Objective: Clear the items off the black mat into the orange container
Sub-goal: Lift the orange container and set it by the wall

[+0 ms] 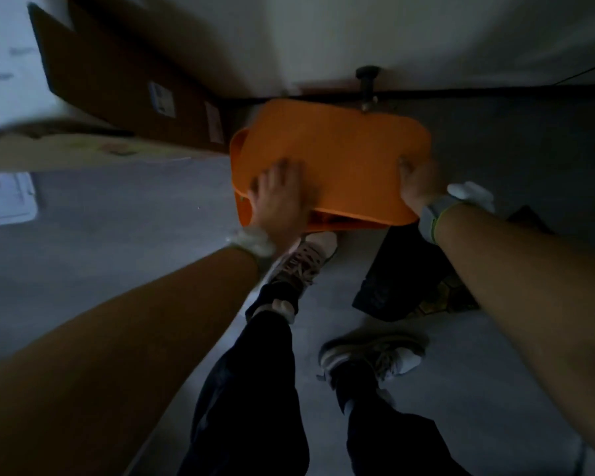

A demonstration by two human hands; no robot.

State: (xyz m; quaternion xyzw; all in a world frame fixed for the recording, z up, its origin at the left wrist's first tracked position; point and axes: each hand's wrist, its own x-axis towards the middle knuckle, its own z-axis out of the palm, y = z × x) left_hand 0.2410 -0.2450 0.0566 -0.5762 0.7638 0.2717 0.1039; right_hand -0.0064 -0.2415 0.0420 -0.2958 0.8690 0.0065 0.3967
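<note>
Scene: A person stood over an orange container (330,159) on a grey floor (117,235), in dim light and with some blur from motion of the camera.

Container: It sat on the floor close to the wall (426,36), an orange lid (340,156) lying flat over most of its top. The lid sat slightly askew, with a strip of the container's rim showing at the left and along the near edge, so it did not look fully seated.

Left hand: The left hand (280,197) lay palm down on the near left part of the lid, fingers spread and flat, apparently pressing or steadying rather than gripping.

Right hand: The right hand (418,185) curled over the lid's near right corner, fingers wrapped on the edge, thumb side hidden. A watch (431,219) sat on that wrist.

Why so held: One palm on top and one hand on a corner suited sliding or seating the lid; which of the two could not be told from this view.

Arms: Both forearms reached forward and down, nearly straight, the person bending over the shoes (371,359).

Black mat: A dark mat (392,276) lay on the floor just beside the container, under the right forearm. Something patterned showed at its far edge; too dark to name.

Nearby: A cardboard box (117,73) leaned at the left.
</note>
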